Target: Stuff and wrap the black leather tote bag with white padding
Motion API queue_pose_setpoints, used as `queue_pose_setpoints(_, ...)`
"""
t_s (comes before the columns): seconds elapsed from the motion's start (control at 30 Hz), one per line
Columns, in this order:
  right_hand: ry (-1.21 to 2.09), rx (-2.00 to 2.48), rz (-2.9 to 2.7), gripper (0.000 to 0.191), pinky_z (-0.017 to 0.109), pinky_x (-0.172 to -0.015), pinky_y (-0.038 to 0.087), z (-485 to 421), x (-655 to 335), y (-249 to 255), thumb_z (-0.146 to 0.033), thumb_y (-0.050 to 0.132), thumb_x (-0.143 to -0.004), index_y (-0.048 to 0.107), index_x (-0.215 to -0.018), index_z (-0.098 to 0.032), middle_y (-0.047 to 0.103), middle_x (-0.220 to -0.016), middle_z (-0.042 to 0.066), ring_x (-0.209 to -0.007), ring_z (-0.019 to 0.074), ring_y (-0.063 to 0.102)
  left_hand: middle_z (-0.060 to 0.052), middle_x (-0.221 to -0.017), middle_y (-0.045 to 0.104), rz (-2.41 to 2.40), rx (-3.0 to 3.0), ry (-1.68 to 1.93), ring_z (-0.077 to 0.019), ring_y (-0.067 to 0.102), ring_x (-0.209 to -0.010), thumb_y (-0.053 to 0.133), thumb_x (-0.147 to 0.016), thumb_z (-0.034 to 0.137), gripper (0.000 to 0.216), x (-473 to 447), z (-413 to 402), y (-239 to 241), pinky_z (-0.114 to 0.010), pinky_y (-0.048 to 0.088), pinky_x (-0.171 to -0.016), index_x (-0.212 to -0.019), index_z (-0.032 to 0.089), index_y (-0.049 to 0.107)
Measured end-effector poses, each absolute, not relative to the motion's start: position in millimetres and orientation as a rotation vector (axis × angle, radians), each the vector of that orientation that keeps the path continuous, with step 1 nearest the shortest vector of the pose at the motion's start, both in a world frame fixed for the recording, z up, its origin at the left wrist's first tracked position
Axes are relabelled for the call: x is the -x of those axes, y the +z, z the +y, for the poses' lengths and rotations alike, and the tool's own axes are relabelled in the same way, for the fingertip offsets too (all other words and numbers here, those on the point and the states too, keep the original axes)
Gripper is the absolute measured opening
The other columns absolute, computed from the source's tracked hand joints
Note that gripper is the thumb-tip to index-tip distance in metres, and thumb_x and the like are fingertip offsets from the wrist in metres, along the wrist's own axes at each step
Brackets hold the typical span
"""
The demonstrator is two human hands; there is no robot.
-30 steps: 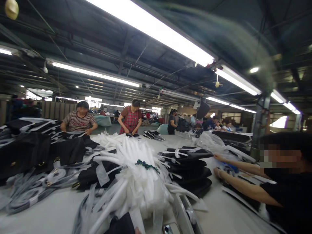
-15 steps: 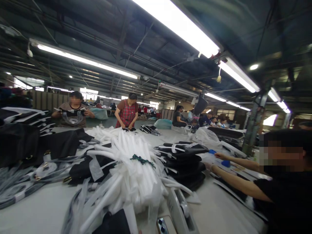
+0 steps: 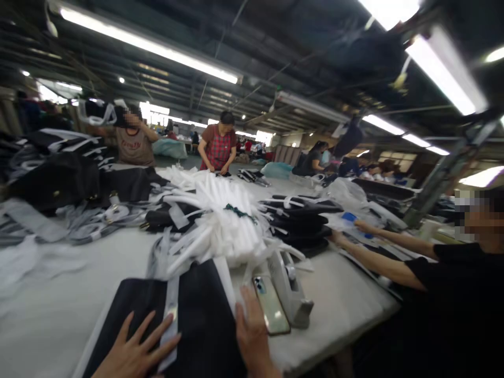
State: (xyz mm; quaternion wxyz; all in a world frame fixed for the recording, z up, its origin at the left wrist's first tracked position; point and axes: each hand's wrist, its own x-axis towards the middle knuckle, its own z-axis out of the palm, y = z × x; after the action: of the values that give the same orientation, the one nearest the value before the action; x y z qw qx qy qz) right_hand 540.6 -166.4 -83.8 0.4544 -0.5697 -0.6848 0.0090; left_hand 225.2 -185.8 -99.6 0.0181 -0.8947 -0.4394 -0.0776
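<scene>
A flat black bag (image 3: 208,315) lies on the white table in front of me. A whitish wrapped strip (image 3: 172,299) runs down its middle, and white sheeting shows along its edges. My left hand (image 3: 137,346) rests flat on the bag with its fingers spread, the fingertips reaching over the strip. At the bag's right edge is my right hand (image 3: 254,333), fingers stretched out and touching the white edging. Just right of that hand lie a phone (image 3: 273,310) and a grey tape dispenser (image 3: 289,289).
A bundle of white foam tubes (image 3: 232,226) tied with dark green cord stands ahead. Black bags (image 3: 301,226) are stacked beyond it, with wrapped straps (image 3: 98,223) at left. A co-worker's arms (image 3: 378,262) reach in from the right; other people stand across the table.
The view has tilted downward, so both my hands and more of the black bag now show. The person at far left has raised a black item with white-wrapped handles.
</scene>
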Motion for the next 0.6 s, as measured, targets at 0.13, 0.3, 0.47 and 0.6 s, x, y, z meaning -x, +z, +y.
queue_pose_setpoints(0.13, 0.578, 1.615, -1.147, 0.049, 0.042, -0.085, 0.053, -187, -579, -69, -0.052, 0.059, -0.083, 0.063, -0.114, -0.015, 0.07, -0.104, 0.014, -0.096, 0.0277, 0.066, 0.002, -0.158, 0.024, -1.39, 2.774, -0.238, -0.0397, 0.029, -0.138, 0.044, -0.091, 0.056, 0.056, -219, -203, -78, -0.073, 0.006, -0.107, -0.144, 0.049, 0.024)
queue_pose_setpoints(0.3, 1.262, 1.504, -0.73, 0.052, 0.028, -0.056, 0.051, -190, -592, -70, -0.054, 0.08, -0.059, 0.065, -0.088, -0.013, 0.071, -0.08, 0.011, -0.068, 0.0206, 0.066, 0.002, -0.158, 0.025, -1.41, 2.783, -0.214, -0.0397, 0.028, -0.137, 0.041, -0.093, 0.056, 0.054, -220, -203, -72, -0.072, 0.006, -0.107, -0.144, 0.049, 0.024)
queue_pose_setpoints(0.47, 1.353, 1.414, -0.735, 0.048, 0.02, -0.048, 0.044, -150, -574, -59, -0.045, 0.084, -0.058, 0.063, -0.089, -0.015, 0.068, -0.08, 0.006, -0.063, 0.0139, 0.062, 0.001, -0.157, 0.027, -1.411, 2.772, -0.237, -0.0372, 0.028, -0.138, 0.043, -0.092, 0.056, 0.054, -220, -204, -72, -0.069, 0.003, -0.109, -0.143, 0.048, 0.028)
queue_pose_setpoints(0.6, 1.467, 1.348, -0.768, 0.043, 0.017, -0.042, 0.035, -118, -568, -51, -0.04, 0.086, -0.056, 0.058, -0.079, -0.018, 0.054, -0.06, -0.005, -0.049, 0.0086, 0.05, 0.002, -0.157, 0.027, -1.407, 2.765, -0.22, -0.0388, 0.03, -0.137, 0.042, -0.092, 0.057, 0.055, -221, -204, -71, -0.07, 0.006, -0.108, -0.144, 0.05, 0.025)
